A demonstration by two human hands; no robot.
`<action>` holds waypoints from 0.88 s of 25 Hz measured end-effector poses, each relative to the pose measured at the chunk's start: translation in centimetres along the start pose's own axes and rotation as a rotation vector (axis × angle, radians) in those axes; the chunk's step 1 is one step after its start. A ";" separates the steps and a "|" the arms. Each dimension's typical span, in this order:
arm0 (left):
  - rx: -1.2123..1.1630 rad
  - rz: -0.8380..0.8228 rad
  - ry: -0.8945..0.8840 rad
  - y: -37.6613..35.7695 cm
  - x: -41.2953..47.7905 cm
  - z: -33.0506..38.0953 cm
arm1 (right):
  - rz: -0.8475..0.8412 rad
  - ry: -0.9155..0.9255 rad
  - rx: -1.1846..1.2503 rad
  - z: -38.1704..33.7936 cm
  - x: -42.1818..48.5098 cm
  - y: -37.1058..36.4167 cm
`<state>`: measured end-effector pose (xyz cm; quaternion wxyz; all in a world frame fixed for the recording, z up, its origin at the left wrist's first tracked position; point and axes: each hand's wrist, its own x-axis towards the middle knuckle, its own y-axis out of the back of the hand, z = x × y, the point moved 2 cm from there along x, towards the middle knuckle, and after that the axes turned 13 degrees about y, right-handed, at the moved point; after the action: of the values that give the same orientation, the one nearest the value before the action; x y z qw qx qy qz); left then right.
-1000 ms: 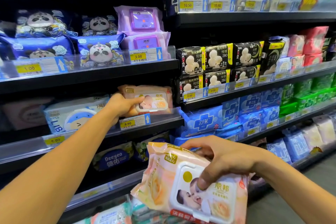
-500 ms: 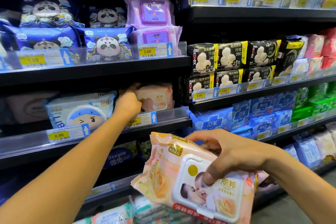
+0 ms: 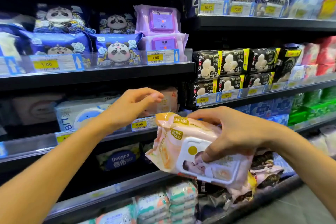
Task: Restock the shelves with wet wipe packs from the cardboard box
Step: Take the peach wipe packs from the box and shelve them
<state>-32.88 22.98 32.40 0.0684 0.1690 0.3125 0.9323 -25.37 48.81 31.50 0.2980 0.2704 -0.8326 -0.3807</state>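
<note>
Wet wipe pack (image 3: 174,149) near "8.90" tag (image 3: 139,124)

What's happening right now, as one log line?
left hand: open, empty, by shelved peach soft pack | right hand: grips peach plastic wet wipe pack with white lid | held pack: not yet shelved

2 bare forearms reach forward from the lower corners. The left hand (image 3: 134,105) hovers palm down, fingers loosely curled, seemingly holding nothing; its fingertips are blurred. The right hand (image 3: 234,132) grips a wet wipe pack (image 3: 172,151) from above, thumb on its front.
</note>
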 end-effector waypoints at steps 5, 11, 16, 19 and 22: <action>0.334 -0.113 -0.151 -0.3 -6.3 0.0 | -0.039 0.033 -0.443 -3.3 4.7 0.7; 0.088 0.380 -0.298 1.5 -5.0 -1.8 | 0.050 0.161 -0.800 -2.6 9.3 0.3; 0.083 0.553 -0.297 2.0 -4.1 -2.6 | 0.205 0.149 -0.842 -0.9 10.0 1.0; 0.382 0.661 -0.269 1.3 -3.1 -3.6 | 0.338 0.225 -1.055 0.3 10.4 -0.6; 0.649 0.705 -0.289 0.3 -2.1 -4.6 | 0.413 0.223 -1.153 2.6 10.8 -1.9</action>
<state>-32.53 19.71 28.57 -0.2643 0.4043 0.4977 0.7204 -34.03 41.65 31.72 0.5488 -0.0625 -0.4920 -0.6730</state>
